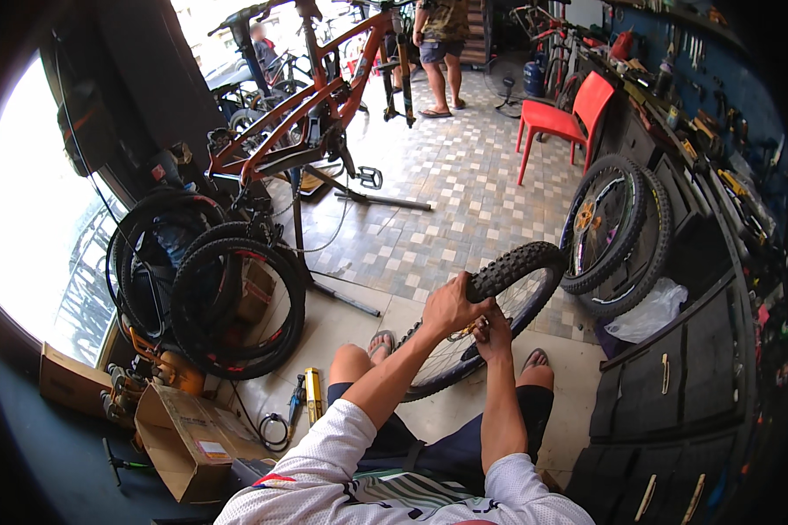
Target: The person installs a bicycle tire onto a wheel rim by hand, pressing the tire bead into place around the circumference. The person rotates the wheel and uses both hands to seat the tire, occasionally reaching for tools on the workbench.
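A bicycle wheel (534, 258) with a black knobby tire stands tilted between my legs, its spokes showing below my arms. My left hand (449, 306) is wrapped over the tire's upper near side. Just right of it, my right hand (495, 332) is closed against the inner edge of the same tire, its fingertips partly hidden. A small gold-coloured part (466, 332) shows beside the right hand, near the wheel's middle; my forearms cover some of the spokes.
An orange bike frame (276, 122) hangs on a stand, its legs on the floor. Several wheels lean left (236, 302) and right (604, 219). A red chair (569, 118), cardboard box (193, 437), pump-like tool (296, 398), plastic bag (648, 311) and black drawers (665, 381) surround me. Someone stands (442, 52) farther back.
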Tool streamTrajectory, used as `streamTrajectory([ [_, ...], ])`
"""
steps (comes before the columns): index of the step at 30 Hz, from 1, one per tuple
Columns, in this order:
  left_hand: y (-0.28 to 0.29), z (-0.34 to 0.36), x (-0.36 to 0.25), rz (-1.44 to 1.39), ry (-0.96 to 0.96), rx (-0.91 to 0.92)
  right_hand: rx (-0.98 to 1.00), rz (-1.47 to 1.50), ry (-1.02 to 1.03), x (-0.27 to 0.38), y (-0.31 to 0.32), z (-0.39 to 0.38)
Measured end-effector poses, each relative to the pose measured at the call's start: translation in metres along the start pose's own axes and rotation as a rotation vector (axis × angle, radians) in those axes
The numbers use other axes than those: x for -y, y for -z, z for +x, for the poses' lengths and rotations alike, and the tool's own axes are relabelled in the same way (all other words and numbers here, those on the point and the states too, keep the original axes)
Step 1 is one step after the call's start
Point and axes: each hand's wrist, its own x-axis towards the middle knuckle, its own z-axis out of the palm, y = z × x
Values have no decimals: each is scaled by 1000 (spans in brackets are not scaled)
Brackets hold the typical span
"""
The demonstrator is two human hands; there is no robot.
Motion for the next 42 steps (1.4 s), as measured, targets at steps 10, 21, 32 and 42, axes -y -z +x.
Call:
streamTrajectory([
  [10, 1, 0, -3, -5, -14, 8, 14, 62, 24, -8, 12, 11],
  [21, 2, 1, -3, -11, -10, 19, 154, 126, -47, 2, 13, 11],
  [32, 0, 4, -2, -7, 10, 19, -6, -72, -9, -4, 1, 20],
  [42, 3, 2, -3, -1, 18, 32, 28, 298, -115, -8, 11, 22],
])
